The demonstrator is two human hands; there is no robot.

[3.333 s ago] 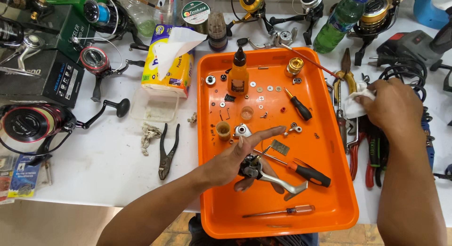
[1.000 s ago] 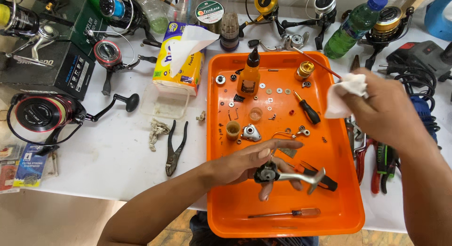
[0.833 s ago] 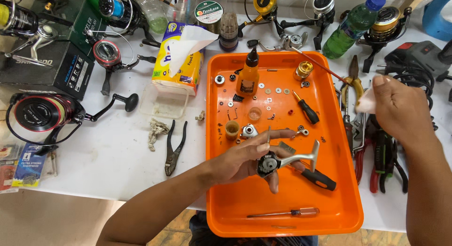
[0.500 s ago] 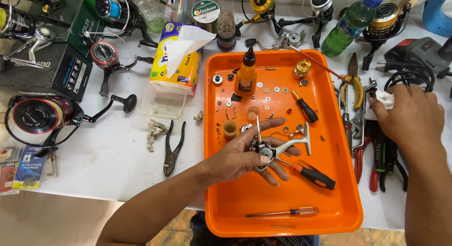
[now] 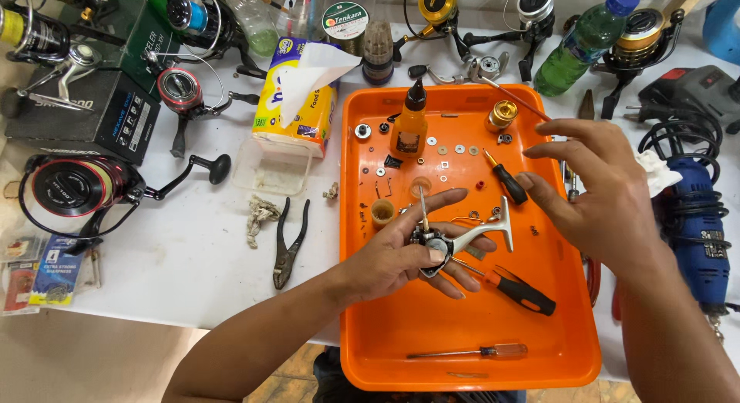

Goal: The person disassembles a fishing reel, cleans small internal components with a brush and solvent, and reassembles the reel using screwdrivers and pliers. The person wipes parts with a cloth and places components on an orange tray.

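Hands are seen over an orange tray on a white worktop. A silver reel body, its foot stem pointing toward the right hand, is gripped in the left hand, a thin shaft rising from it past the forefinger. Nothing is held by the right hand, which is raised just beside the part with fingers loosely spread. A red-and-black screwdriver is laid just under the left hand's fingers, and a slim orange-handled screwdriver lies nearer the body. Beyond the left hand, an amber oil bottle is stood among scattered washers. Black pliers are left outside the tray, beside the left forearm.
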